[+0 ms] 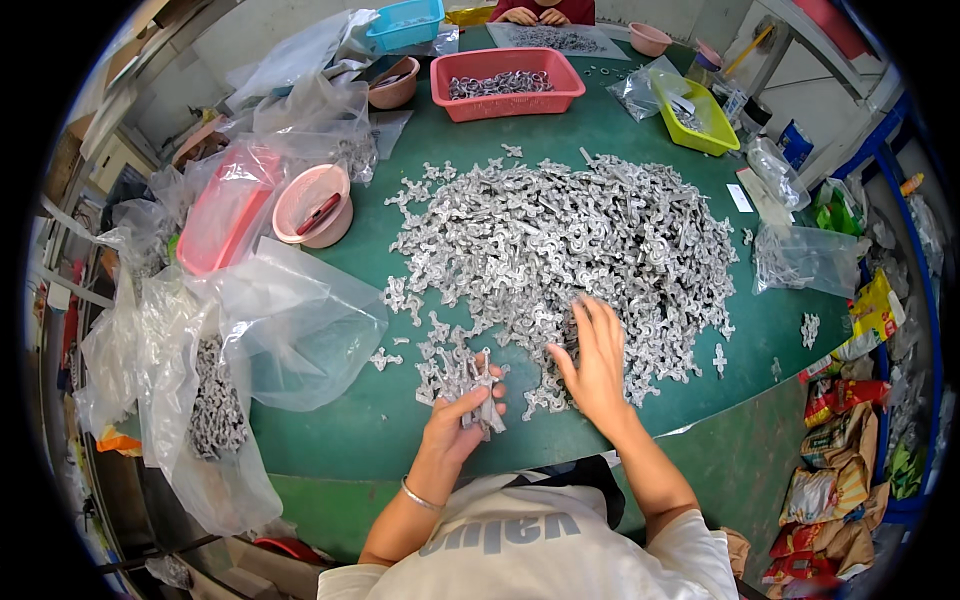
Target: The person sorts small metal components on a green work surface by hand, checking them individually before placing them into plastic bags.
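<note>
Gripping metal parts bundle [472, 392] — left hand [458, 418] fingers clamped | right hand [596, 365] flat, fingers apart — on pile [570, 240]

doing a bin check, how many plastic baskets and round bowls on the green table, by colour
red baskets: 2 (other bagged)
blue basket: 1
yellow-green basket: 1
pink bowls: 3 ()
total: 7
</note>
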Demonstrator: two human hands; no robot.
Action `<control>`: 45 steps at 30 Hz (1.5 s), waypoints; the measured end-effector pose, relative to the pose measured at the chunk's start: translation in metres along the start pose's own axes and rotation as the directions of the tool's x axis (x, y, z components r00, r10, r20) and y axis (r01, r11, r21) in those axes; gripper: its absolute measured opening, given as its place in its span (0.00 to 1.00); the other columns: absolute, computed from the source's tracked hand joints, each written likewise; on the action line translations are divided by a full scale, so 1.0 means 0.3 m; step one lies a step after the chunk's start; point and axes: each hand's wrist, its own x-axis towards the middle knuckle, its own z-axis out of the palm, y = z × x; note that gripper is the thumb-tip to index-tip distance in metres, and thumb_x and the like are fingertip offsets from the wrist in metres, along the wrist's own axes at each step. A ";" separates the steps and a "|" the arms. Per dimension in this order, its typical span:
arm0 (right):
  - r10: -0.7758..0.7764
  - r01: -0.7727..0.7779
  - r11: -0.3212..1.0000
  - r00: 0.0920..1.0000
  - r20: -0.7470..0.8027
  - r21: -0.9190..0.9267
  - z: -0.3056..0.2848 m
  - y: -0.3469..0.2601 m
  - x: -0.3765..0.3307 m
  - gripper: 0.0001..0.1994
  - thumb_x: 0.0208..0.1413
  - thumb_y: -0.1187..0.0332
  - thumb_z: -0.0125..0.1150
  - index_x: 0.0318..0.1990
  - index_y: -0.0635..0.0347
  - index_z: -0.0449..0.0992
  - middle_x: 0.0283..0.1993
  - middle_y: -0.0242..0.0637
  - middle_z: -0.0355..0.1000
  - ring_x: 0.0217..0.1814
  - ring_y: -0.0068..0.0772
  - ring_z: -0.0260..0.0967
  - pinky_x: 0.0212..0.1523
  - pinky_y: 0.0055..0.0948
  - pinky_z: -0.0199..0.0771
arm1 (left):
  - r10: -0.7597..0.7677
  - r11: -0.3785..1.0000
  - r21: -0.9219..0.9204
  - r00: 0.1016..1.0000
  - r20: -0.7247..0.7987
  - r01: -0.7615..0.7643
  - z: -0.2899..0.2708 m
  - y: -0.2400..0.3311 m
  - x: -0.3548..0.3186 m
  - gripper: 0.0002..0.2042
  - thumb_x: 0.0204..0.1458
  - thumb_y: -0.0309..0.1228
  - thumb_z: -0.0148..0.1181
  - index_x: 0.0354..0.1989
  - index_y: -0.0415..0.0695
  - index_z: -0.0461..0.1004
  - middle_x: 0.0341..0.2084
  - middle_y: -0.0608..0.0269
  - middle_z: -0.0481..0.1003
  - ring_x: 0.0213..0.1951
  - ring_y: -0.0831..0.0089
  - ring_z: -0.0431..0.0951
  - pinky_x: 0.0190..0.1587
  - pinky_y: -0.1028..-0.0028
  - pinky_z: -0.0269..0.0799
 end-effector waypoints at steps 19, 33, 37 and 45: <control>-0.138 0.072 0.903 0.982 0.127 0.424 0.054 -0.072 -0.121 0.15 0.43 0.69 0.63 0.39 0.64 0.71 0.51 0.45 0.65 0.54 0.48 0.60 0.53 0.40 0.58 | 0.039 0.984 -0.177 0.999 0.025 -0.034 0.009 0.037 0.011 0.22 0.49 0.21 0.56 0.54 0.46 0.62 0.41 0.61 0.68 0.37 0.71 0.69 0.38 0.69 0.72; -0.160 0.070 0.936 0.958 0.237 0.345 0.079 -0.095 -0.118 0.18 0.49 0.80 0.53 0.50 0.66 0.67 0.51 0.48 0.65 0.56 0.48 0.60 0.57 0.38 0.60 | 0.069 0.984 -0.170 0.996 0.047 -0.060 0.023 0.058 0.004 0.25 0.49 0.25 0.56 0.57 0.43 0.58 0.39 0.65 0.65 0.36 0.74 0.65 0.37 0.71 0.69; 0.109 -0.235 0.844 0.955 0.275 0.482 0.019 -0.058 -0.091 0.11 0.48 0.80 0.55 0.41 0.66 0.73 0.42 0.45 0.71 0.49 0.43 0.67 0.50 0.34 0.67 | 0.075 0.982 -0.180 0.995 0.068 -0.062 0.003 0.058 0.006 0.25 0.49 0.25 0.56 0.57 0.44 0.58 0.39 0.66 0.65 0.36 0.75 0.65 0.37 0.73 0.68; -0.036 0.039 0.999 0.969 0.246 -0.010 0.028 0.095 -0.017 0.07 0.43 0.76 0.57 0.32 0.61 0.77 0.36 0.37 0.67 0.41 0.39 0.61 0.41 0.33 0.60 | 0.063 0.987 -0.148 0.998 0.032 -0.057 0.008 0.049 0.002 0.24 0.50 0.24 0.54 0.57 0.46 0.58 0.38 0.66 0.65 0.35 0.76 0.65 0.36 0.76 0.69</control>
